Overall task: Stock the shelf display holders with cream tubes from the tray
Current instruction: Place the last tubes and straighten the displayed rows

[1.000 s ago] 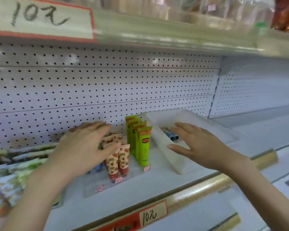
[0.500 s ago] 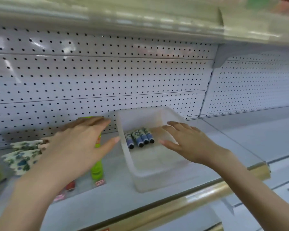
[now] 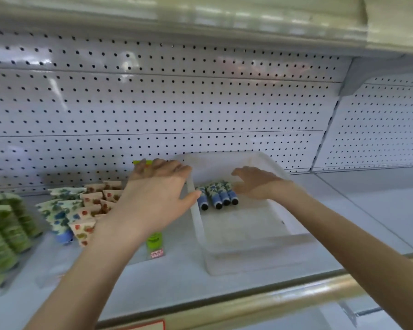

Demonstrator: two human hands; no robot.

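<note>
A translucent, frosted plastic tray [image 3: 248, 260], rectangular with rounded corners and shallow walls, sat on the smooth white shelf [image 3: 167, 279], its far end against the perforated white pegboard [image 3: 177, 103]. In the far half of the tray lay four blue-capped tubes [image 3: 217, 194], side by side and touching, their dark round cap ends toward the near wall and their floral-printed crimped ends toward the pegboard; the near half of the tray floor showed only scuffed plastic. The right hand [image 3: 255, 184] hung inside the tray just right of those tubes, palm down, fingers loosely spread and slightly curved, gripping nothing; whether a fingertip met the nearest tube could not be told. The left hand [image 3: 157, 198] was just left of the tray, palm down with fingers straight and fanned over a bright green tube [image 3: 154, 241] standing cap-down, a red-and-white label at its foot. Its thumb lay along the tray's left rim, pinching nothing. Farther left of the tray stood upright rows of flat-crimped tubes: cream ones with red print [image 3: 93, 206], then cream ones with blue flowers [image 3: 57, 210], then blurred green ones [image 3: 5, 229]. In front of the tray a glossy brass-coloured rail [image 3: 272, 303] ran along the shelf edge
</note>
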